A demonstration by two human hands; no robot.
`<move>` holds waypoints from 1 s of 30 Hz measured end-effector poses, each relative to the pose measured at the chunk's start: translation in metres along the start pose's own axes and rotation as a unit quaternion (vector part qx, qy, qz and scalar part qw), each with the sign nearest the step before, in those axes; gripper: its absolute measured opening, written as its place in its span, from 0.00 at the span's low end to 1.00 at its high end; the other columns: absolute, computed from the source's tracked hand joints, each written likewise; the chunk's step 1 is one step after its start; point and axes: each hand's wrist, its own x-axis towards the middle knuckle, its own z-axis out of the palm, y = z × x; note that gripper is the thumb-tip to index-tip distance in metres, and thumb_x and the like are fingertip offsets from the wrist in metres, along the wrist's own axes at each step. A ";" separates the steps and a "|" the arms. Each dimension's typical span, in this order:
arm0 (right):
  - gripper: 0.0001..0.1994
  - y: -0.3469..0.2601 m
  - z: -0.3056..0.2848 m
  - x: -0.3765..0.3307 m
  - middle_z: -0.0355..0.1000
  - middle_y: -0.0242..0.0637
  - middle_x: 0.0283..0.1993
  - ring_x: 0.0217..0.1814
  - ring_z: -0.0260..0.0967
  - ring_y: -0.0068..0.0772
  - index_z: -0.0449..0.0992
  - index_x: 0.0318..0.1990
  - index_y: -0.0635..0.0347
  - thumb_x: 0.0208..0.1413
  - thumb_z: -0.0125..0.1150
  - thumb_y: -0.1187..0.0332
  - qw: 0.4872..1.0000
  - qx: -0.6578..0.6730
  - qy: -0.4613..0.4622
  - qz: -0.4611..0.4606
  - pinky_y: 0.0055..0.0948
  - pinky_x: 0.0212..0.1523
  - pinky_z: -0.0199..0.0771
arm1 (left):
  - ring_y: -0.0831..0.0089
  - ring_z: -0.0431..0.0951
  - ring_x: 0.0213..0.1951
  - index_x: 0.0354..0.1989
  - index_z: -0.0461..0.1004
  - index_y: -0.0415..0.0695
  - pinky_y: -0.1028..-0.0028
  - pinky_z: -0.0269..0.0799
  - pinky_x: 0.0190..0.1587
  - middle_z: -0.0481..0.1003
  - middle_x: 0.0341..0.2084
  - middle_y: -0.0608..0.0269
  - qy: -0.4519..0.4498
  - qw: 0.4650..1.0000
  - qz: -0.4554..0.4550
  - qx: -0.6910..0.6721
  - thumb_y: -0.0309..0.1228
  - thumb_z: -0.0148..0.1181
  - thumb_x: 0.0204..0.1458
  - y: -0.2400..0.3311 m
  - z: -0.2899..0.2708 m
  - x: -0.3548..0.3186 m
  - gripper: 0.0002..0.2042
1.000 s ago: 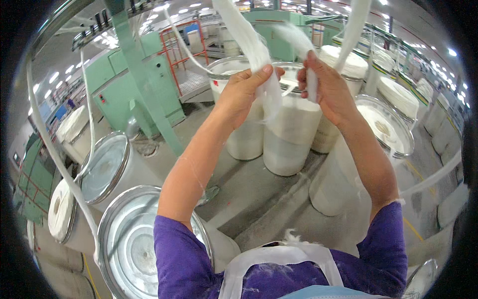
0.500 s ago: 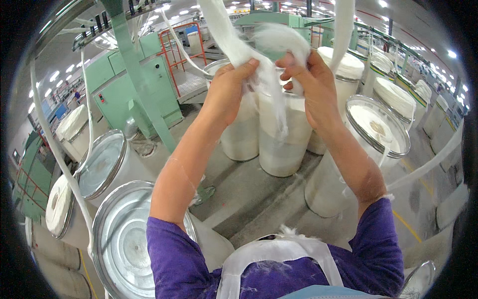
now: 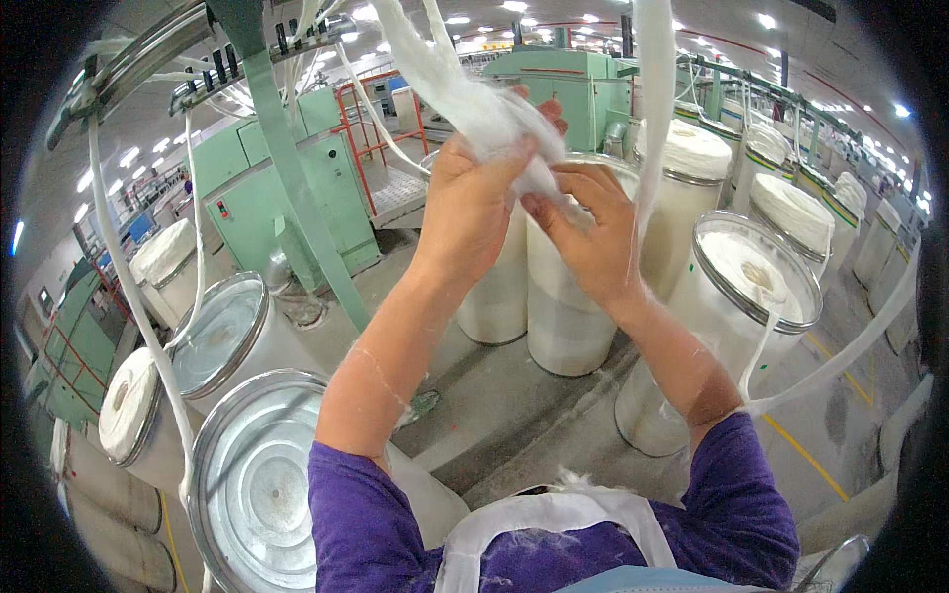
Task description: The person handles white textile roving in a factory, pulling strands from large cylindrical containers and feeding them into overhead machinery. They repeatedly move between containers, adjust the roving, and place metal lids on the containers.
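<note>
A thick, fluffy white fibre sliver (image 3: 484, 107) hangs down from above into my hands at the top middle. My left hand (image 3: 473, 203) holds it, thumb laid across the front and fingers reaching up behind the fibre. Close beside it, my right hand (image 3: 591, 222) pinches the lower end of the sliver between thumb and fingers. Just right of my right hand another white sliver (image 3: 652, 109) hangs straight down, and its lower part passes behind or against that hand; I cannot tell which. Below my hands stand tall white sliver cans (image 3: 565, 306).
At the left are a can with a bare metal plate (image 3: 272, 494), another open can (image 3: 222, 331) and a green post (image 3: 297, 183). A filled can (image 3: 756, 272) stands at the right, with a trailing sliver (image 3: 840, 371). Green machine cabinets (image 3: 282, 183) and a red railing (image 3: 371, 128) lie beyond.
My hands have come together. The loose fibre tuft that was in my right hand now lies against the sliver in my left. The view has shifted slightly.
</note>
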 end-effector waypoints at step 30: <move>0.18 -0.066 0.072 -0.480 0.71 0.54 0.51 0.53 0.68 0.59 0.75 0.50 0.49 0.59 0.47 0.52 0.656 0.221 -0.660 -0.292 0.52 0.53 0.67 | 0.62 0.79 0.38 0.41 0.71 0.34 0.62 0.77 0.43 0.78 0.35 0.53 0.070 0.994 -0.019 -0.084 0.18 0.55 0.51 0.028 -0.004 0.004 0.08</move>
